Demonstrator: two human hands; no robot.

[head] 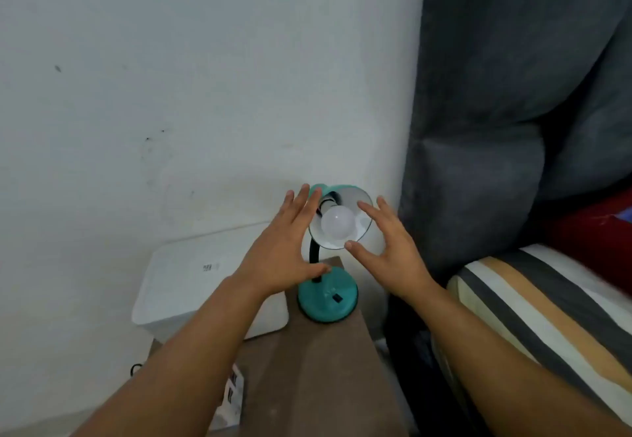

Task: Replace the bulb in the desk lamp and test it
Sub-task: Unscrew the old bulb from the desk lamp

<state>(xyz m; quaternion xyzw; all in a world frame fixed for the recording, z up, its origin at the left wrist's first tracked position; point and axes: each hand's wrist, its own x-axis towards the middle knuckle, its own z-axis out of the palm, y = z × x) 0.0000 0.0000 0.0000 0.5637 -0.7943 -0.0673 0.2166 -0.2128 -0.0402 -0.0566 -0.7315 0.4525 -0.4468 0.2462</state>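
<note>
Hands flank the teal desk lamp on the brown table: left hand and right hand both spread flat, holding nothing, either side of the upturned shade. White bulb sits in the shade's socket, unlit. White box lies left.
</note>
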